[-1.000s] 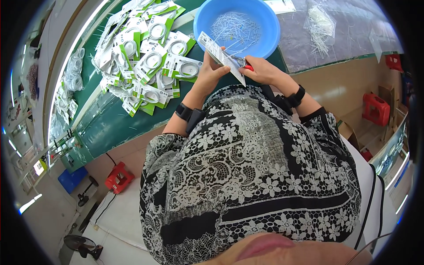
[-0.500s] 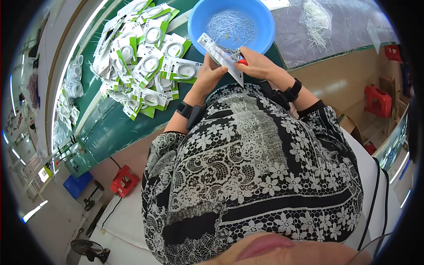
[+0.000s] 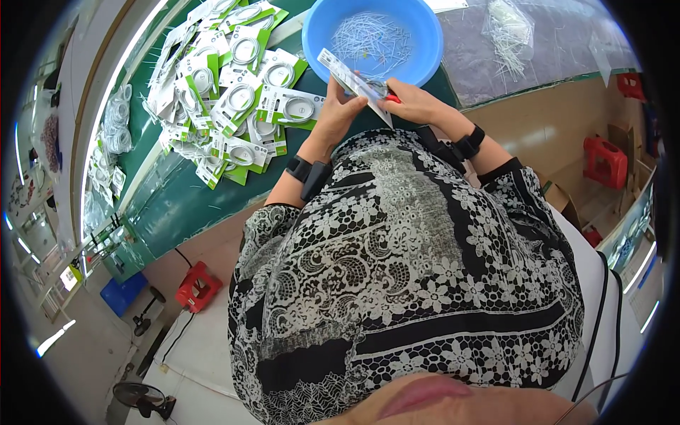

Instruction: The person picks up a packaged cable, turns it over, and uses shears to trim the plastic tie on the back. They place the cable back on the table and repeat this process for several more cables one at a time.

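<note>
My left hand (image 3: 337, 119) is closed on a white packaging card (image 3: 348, 76), held at a slant just over the near rim of a blue basin (image 3: 433, 44). The card is seen nearly edge-on, so most of its front is hidden. On the card's far right side, my right hand (image 3: 419, 106) grips a small red-handled cutting tool (image 3: 393, 98). The tool's metal part lies close behind the card and is mostly covered. Many thin white plastic strips (image 3: 370, 41), like cable ties, lie in the basin.
Left of the basin, a heap of white-and-green cards with coiled white cables (image 3: 241, 98) covers the green table (image 3: 166, 221). A clear bag of white strips (image 3: 508, 35) lies at the right. Bagged cables (image 3: 117, 120) sit far left. Red stools (image 3: 198, 287) stand below.
The card has tipped to a more edge-on angle, and its lower end has risen slightly. Less of the red handle shows now. Both hands keep their hold.
</note>
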Motion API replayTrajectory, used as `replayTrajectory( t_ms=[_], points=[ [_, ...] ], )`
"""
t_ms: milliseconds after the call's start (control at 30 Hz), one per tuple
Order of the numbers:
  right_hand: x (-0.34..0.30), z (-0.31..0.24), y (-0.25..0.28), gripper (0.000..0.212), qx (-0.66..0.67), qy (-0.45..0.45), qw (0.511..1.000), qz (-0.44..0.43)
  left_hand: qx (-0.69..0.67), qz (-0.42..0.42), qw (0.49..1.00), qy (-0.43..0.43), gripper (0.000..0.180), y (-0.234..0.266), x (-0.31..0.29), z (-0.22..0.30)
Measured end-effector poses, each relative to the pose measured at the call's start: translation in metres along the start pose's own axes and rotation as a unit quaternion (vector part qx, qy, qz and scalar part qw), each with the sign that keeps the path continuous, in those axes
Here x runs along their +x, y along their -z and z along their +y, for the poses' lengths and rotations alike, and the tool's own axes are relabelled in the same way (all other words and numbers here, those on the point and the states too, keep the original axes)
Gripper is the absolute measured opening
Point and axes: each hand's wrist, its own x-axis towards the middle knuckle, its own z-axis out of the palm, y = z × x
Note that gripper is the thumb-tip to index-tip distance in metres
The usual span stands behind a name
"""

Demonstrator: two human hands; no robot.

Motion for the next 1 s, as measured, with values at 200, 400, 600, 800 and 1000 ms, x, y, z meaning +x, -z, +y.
replayTrajectory(
  t_ms=[200, 400, 600, 800, 1000],
  points=[
    [-0.025, -0.005, 0.004, 0.037, 0.017, 0.033, 0.999, -0.001, -0.001, 0.016, 0.999, -0.042, 0.080, 0.009, 0.005, 0.005],
    [-0.022, -0.012, 0.003, 0.037, 0.042, 0.033, 0.999, 0.004, 0.012, 0.002, 0.999, -0.031, 0.086, 0.002, 0.005, 0.003],
    [-0.015, -0.004, 0.005, 0.036, 0.019, 0.031, 0.999, -0.036, 0.049, 0.021, 0.997, -0.047, 0.079, 0.002, 0.003, 0.003],
    [-0.011, 0.014, 0.000, 0.040, 0.189, -0.046, 0.977, -0.087, 0.050, 0.030, 0.998, 0.029, 0.059, 0.027, 0.010, 0.010],
    [-0.007, 0.020, -0.007, 0.037, 0.098, -0.046, 0.990, 0.092, -0.074, 0.055, 0.995, -0.027, 0.045, 0.014, 0.007, 0.008]
  ],
)
